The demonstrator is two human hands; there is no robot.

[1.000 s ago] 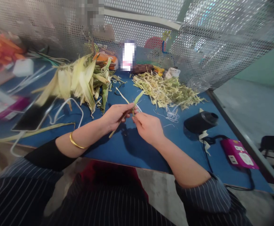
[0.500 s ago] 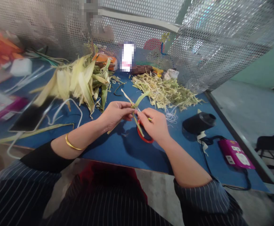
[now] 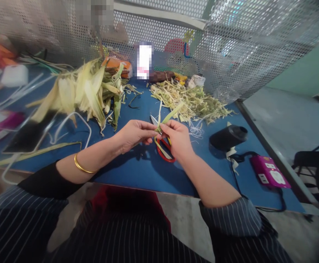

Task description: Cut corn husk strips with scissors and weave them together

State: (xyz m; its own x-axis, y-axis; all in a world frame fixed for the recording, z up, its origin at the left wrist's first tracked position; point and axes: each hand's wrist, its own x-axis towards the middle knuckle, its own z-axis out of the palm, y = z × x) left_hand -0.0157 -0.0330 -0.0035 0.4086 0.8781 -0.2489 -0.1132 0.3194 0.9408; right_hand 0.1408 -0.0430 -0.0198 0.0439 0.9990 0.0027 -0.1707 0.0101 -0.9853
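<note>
Husk strips (image 3: 173, 112) pinched at both hands' fingertips, red-handled scissors below

Left hand (image 3: 136, 136) has its thumb and index finger closed on the strips' crossing, the other fingers curled; right hand (image 3: 178, 141) pinches the same crossing from the other side, thumb and index finger together, its remaining fingers partly hidden. One pale strip end points up, a greener one slants toward the right, another hangs below.

Scissors (image 3: 165, 158) lie beneath the hands, blades pointing away; whether the right hand touches them, I cannot tell. Broad dried corn husks (image 3: 89, 86) are heaped to the left; shredded husk (image 3: 189, 100) is spread at the right, white threads (image 3: 196, 130) beside it; farther right on the blue tabletop (image 3: 137, 171) are a black cylinder (image 3: 225, 138) and a magenta power strip (image 3: 267, 171).
</note>
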